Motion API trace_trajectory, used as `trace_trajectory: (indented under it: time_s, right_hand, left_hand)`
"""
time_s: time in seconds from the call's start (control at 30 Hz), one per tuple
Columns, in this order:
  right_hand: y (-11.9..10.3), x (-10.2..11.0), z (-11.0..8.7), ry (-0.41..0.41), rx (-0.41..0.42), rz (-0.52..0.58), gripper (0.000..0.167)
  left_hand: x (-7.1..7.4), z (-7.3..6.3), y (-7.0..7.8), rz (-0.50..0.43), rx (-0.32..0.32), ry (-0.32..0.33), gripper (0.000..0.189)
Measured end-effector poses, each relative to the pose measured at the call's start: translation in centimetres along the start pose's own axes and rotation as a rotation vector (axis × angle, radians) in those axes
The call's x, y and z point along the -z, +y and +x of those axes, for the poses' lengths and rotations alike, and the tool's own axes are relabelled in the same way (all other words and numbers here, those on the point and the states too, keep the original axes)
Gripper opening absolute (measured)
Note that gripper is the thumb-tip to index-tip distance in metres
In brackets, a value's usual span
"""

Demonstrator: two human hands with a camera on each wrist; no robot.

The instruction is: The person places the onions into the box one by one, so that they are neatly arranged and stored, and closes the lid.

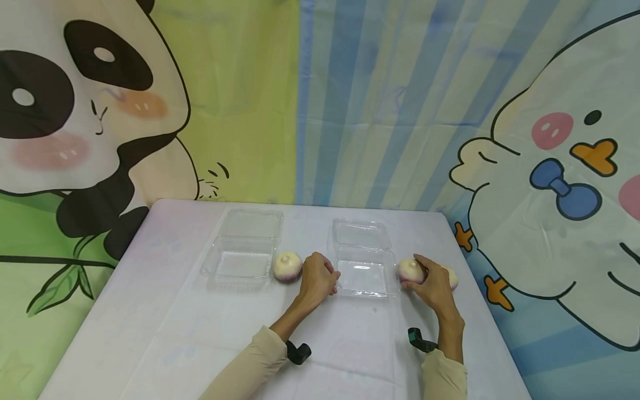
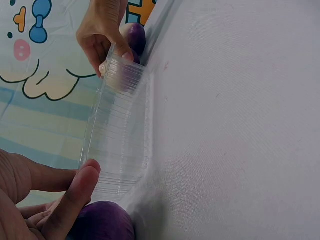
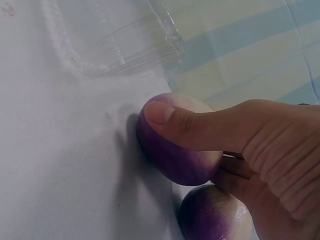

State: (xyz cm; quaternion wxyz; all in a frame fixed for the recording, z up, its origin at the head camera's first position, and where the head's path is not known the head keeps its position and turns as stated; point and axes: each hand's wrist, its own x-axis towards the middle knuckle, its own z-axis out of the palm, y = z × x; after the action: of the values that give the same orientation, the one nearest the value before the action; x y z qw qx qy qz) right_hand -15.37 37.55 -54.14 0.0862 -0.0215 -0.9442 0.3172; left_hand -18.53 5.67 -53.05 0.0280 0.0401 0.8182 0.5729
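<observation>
My left hand [image 1: 316, 276] is at the left side of the right-hand clear plastic clamshell box [image 1: 362, 289], its thumb and forefinger pinching the rim in the left wrist view. That box lies with its lid folded back. On the other side, my right hand [image 1: 434, 286] grips a purple-and-white turnip [image 3: 175, 150], the thumb across its side. The turnip is just right of the box, close over the table. Another turnip [image 3: 215, 212] sits behind the gripping fingers, partly hidden by the hand in the head view. A third turnip [image 1: 287, 268] rests left of my left hand.
A second clear clamshell box [image 1: 240, 264], lid folded back, stands on the left beside the third turnip. A white cloth covers the table [image 1: 200, 339]. Cartoon-printed curtains [image 1: 240, 111] hang behind the table's far edge.
</observation>
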Motion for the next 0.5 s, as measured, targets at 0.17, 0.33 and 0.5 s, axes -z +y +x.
trace_trajectory:
  time_s: [0.17, 0.33, 0.5]
  right_hand:
    - [-0.01, -0.08, -0.02, -0.004, 0.001, -0.014, 0.087]
    - [-0.09, -0.1, 0.04, -0.011, -0.002, -0.03, 0.086]
    - [-0.12, -0.05, 0.1, -0.008, 0.001, -0.036, 0.085]
  left_hand:
    - [0.03, -0.1, 0.07, 0.002, -0.002, -0.002, 0.018]
    - [0.02, -0.14, 0.14, 0.001, 0.006, 0.0, 0.018]
    - [-0.01, -0.08, 0.18, -0.001, 0.015, 0.005, 0.019]
